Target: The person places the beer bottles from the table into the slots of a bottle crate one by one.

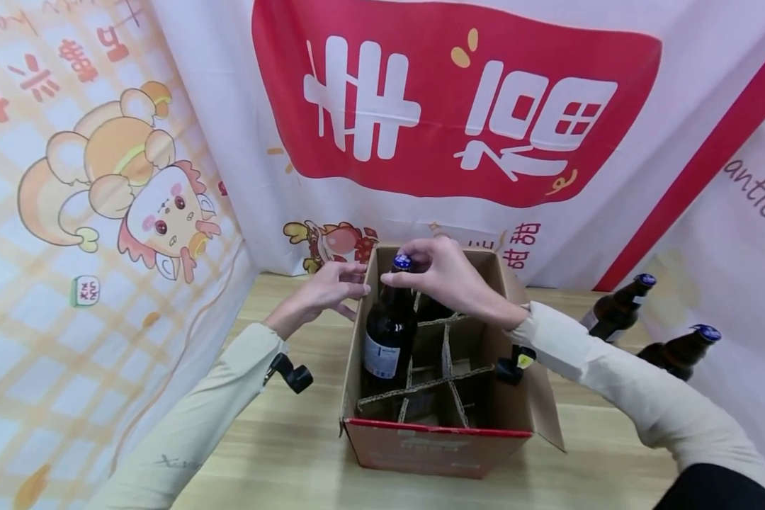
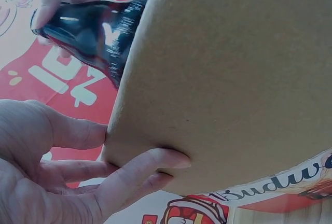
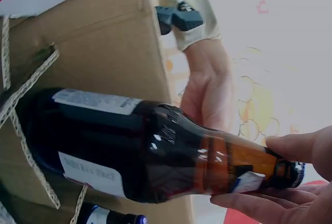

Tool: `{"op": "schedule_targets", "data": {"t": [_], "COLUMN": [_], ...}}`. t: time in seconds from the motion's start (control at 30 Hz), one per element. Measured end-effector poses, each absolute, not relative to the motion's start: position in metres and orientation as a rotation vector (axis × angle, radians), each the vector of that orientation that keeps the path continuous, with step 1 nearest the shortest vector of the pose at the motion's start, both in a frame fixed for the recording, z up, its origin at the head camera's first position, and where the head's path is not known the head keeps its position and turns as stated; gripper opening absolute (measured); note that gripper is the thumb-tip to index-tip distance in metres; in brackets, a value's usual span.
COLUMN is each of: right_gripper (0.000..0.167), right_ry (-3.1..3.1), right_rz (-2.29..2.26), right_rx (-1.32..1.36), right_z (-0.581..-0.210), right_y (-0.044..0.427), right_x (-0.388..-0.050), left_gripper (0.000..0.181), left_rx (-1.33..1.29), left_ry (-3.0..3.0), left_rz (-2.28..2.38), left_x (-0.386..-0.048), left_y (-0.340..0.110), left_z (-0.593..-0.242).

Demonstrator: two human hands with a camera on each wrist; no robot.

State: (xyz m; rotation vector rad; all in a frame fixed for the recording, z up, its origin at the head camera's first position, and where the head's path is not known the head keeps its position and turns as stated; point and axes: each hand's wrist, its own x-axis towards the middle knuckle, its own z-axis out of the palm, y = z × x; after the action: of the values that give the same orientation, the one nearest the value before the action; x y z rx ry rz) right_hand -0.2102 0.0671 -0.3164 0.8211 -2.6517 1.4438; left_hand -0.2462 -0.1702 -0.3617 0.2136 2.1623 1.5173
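A dark brown bottle point(image 1: 392, 322) with a blue cap and pale label stands partly inside a cardboard box point(image 1: 443, 453), along its left side. My right hand point(image 1: 449, 280) pinches the bottle's neck just under the cap; in the right wrist view the thumb and fingers point(image 3: 290, 200) hold that neck. My left hand point(image 1: 325, 290) touches the box's left wall near the back corner, its fingertips against the cardboard point(image 2: 218, 89) in the left wrist view. Cardboard dividers point(image 1: 448, 354) split the box into compartments.
Two more bottles point(image 1: 618, 308) point(image 1: 678, 350) stand on the wooden table point(image 1: 280, 439) right of the box. Another blue-capped bottle point(image 3: 111, 216) lies low in the right wrist view, inside the box. A side flap point(image 1: 548, 407) hangs outward. Printed cloth hangs behind.
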Motion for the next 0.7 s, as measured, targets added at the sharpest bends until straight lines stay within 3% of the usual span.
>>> {"op": "schedule_targets", "data": {"t": [0.37, 0.7], "right_gripper": [0.025, 0.028], "right_ry": [-2.78, -2.863], "right_rz": [1.297, 1.159], "right_rx": [0.979, 1.164], "right_z": [-0.339, -0.357], "right_y": [0.047, 0.04], "right_x": [-0.216, -0.224], "left_gripper": [0.062, 0.064], "left_rx": [0.249, 0.255], "left_ry": [2.149, 2.151], "left_rz": [1.534, 1.529], "left_x": [-0.25, -0.249], "left_y": [-0.171, -0.174], "left_z": [-0.361, -0.364]}}
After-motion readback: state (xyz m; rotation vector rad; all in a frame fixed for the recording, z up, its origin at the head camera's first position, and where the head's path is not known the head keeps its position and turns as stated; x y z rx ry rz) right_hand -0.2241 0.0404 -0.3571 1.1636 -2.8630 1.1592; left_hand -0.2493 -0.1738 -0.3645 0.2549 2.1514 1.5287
